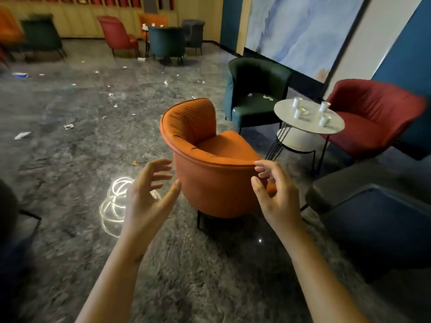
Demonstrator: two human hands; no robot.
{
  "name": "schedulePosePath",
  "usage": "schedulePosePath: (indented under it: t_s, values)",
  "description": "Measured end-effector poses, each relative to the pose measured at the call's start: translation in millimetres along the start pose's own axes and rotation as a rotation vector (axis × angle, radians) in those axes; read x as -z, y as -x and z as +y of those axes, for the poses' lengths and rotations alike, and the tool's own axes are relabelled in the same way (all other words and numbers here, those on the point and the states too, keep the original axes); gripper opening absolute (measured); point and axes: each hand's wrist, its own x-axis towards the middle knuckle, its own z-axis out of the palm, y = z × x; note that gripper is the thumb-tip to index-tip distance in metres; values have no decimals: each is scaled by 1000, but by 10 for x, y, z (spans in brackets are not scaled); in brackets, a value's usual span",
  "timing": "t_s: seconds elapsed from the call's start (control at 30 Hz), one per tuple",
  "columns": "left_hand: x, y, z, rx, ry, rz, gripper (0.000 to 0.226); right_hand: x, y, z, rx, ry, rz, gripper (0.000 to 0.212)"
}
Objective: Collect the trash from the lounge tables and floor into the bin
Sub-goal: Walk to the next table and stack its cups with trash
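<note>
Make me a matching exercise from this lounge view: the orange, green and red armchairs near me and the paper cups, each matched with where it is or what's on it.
1 orange armchair
2 green armchair
3 red armchair
4 paper cups

A on the round table
B just in front of the left hand and right hand
C scraps on its seat
D right of the table

Pairs: 1-B, 2-C, 3-D, 4-A

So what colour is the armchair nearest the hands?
Orange: the padded tub armchair shows best in the head view.
</note>
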Motion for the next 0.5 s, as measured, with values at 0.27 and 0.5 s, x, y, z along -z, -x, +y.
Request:
schedulePosePath:
  t_s: [0.27,0.5]
  values:
    - [333,-872,-403,111,-111,283,29,-1075,-1272,70,122,-226,-197,24]
    - [1095,-1862,-1151,115,-178,418,41,-2525,-2195,-237,217,-395,-277,35]
